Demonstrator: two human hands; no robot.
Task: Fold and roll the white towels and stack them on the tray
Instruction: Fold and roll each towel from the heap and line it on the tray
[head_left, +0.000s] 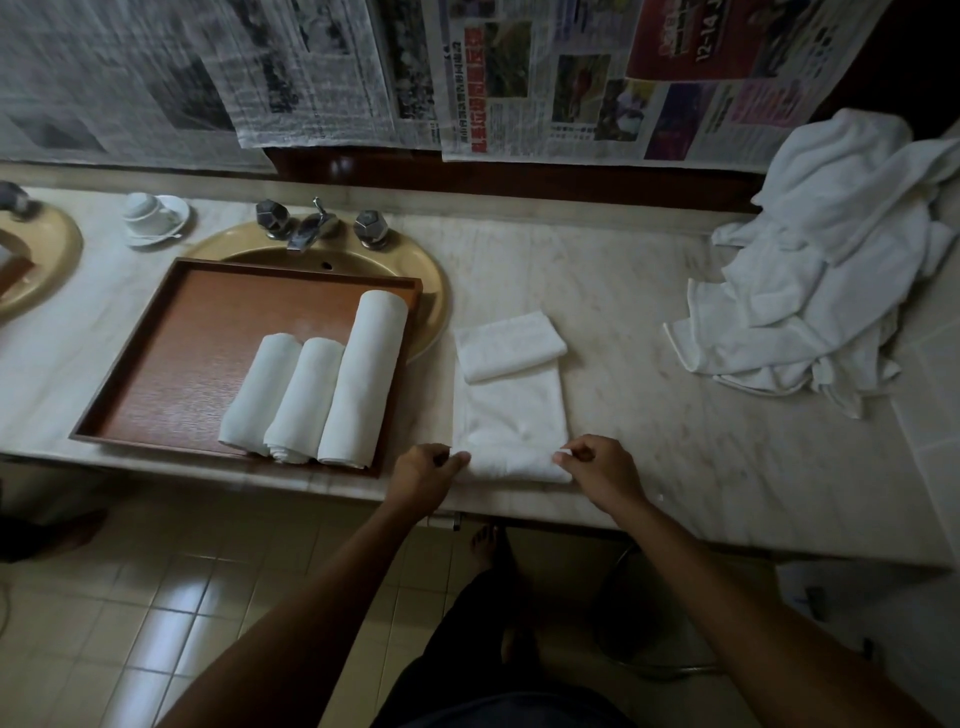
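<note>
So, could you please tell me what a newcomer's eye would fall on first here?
First, the two hands: the left hand and right hand each pinch the near edge of a folded white towel on the pale marble counter. Left of it, three rolled white towels lie side by side in a brown wooden tray. A heap of loose white towels sits far right.

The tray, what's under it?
The tray sits partly over the sink and partly on the counter. Three rolled towels lie on it. The drain is hidden.
</note>
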